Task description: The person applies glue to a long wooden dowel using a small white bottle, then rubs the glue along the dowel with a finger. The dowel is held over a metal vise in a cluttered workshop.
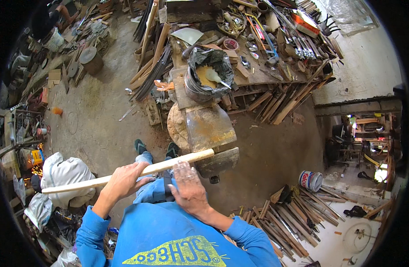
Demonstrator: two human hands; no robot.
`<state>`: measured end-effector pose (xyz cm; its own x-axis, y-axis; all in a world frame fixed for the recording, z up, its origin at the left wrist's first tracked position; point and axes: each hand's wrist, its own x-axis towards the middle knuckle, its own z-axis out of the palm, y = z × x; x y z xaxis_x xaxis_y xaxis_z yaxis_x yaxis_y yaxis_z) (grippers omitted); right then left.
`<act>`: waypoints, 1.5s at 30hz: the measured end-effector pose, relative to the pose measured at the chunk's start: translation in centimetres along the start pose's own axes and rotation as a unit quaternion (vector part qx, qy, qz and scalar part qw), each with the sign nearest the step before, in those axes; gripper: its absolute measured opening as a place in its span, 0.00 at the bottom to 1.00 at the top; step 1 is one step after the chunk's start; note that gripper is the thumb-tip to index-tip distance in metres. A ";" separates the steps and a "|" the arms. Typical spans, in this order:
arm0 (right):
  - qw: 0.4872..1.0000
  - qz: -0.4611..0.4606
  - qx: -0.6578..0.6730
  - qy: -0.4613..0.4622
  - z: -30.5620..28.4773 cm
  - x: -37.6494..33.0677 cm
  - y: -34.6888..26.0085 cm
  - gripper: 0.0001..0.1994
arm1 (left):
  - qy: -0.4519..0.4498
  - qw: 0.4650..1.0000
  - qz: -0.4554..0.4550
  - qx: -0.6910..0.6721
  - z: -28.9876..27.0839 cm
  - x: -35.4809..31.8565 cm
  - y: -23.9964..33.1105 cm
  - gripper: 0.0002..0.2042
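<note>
A long, pale wooden stick (93,181) slants across my lap, its right end raised beside a worn metal machine housing (211,127). My left hand (124,179) is closed around the stick near its middle, thumb on the near side. Toward the right end, my right hand (186,183) lies flat with fingers stretched forward, fingertips at the stick's near edge. Its fingers look dusty. A rough round wheel (177,127) shows at the housing's left side. Behind it stands a bucket (196,91) lined with a black bag, holding yellowish material and a white pointed bottle (213,76).
A cluttered workbench (275,73) with tools and wood spans the far side. Many wooden handles (293,222) lie at the lower right, near a white bucket (311,181). White sacks (64,178) sit at the left. An orange object (57,111) lies on the concrete floor (106,129).
</note>
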<state>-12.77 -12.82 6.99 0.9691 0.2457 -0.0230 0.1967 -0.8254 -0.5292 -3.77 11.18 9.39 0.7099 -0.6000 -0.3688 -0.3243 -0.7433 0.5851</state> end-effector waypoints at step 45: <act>0.994 0.026 -0.024 0.101 1.9 1.6 -0.2 0.28 | -0.157 0.977 -0.104 -0.095 -2.0 -2.3 -5.4 0.21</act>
<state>-11.52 -11.29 5.47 0.9874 0.0989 0.1235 0.1473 -0.8591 -0.4901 -2.38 17.23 8.54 0.5118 -0.5244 -0.6805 -0.0495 -0.8088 0.5861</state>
